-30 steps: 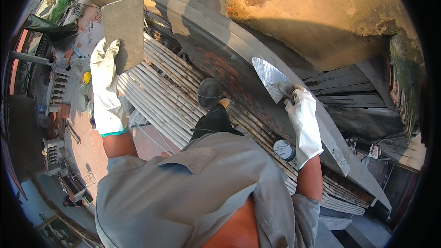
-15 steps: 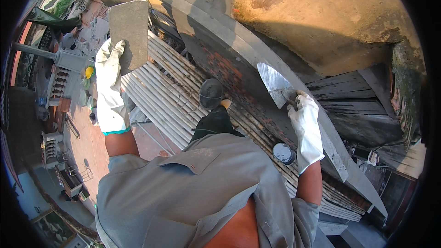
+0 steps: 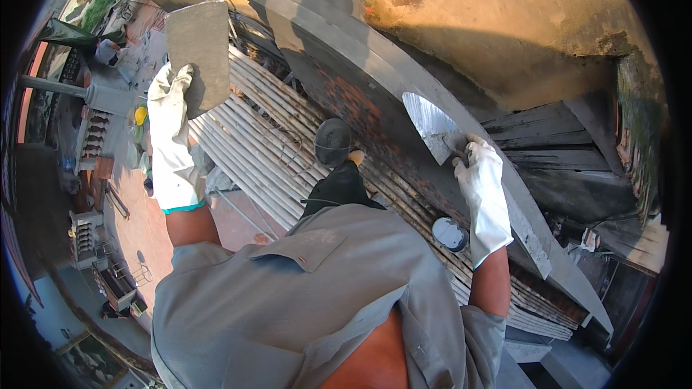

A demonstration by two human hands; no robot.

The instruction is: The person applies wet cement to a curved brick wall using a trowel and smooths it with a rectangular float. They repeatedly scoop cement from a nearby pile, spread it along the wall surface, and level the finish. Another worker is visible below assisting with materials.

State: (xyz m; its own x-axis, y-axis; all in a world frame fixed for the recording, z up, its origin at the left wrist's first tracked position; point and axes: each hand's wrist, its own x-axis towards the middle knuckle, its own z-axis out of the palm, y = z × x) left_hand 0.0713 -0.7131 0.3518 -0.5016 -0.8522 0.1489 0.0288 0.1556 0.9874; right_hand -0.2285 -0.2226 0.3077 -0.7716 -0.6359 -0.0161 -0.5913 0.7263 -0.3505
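Observation:
My left hand point(image 3: 171, 101), in a white glove, is raised on the left with its fingers closed on the lower edge of a flat grey board point(image 3: 198, 50). The board's face is rough and cement-coloured. Over on the right, my gloved right hand point(image 3: 478, 176) grips a trowel point(image 3: 430, 121) by its handle. The trowel's broad silvery blade points up and left, in front of a curved grey concrete ledge point(image 3: 400, 72); whether it touches the ledge I cannot tell. The trowel's handle is mostly hidden by my fingers.
Long pale poles point(image 3: 252, 148) form a platform under me. A dark round bucket point(image 3: 333, 142) and a smaller pail point(image 3: 450, 234) stand on it. Exposed bricks point(image 3: 353, 104) show below the ledge, under a yellowish wall point(image 3: 497, 21). Grey planks point(image 3: 544, 130) are at right; a courtyard floor point(image 3: 148, 234) lies far below left.
My right hand and the trowel have shifted very slightly, the trowel blade a little upward. The view has tilted a touch. Both hands keep their holds.

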